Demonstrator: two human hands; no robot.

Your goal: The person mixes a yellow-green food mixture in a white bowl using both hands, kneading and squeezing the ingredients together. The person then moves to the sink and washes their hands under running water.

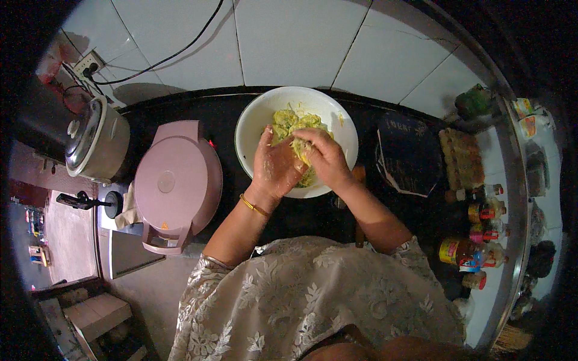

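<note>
A white bowl (250, 117) stands on the black counter and holds several lumps of yellow-green, shredded-looking dough (285, 118). Over its near part, my left hand (276, 167) lies palm up with its fingers apart, flecked with batter. My right hand (326, 155) curls round a smaller piece of the mixture (300, 149), pressing it near the left fingers. How much of that piece rests on the left hand is hard to tell. More mixture shows below, between the hands.
A closed pink electric griddle (176, 180) sits left of the bowl, beyond it a lidded metal pot (101, 144). To the right are a dark octagonal board or box (408, 155), an egg tray (461, 155) and several bottles (487, 212). A black cable (180, 52) runs from the wall socket (89, 65).
</note>
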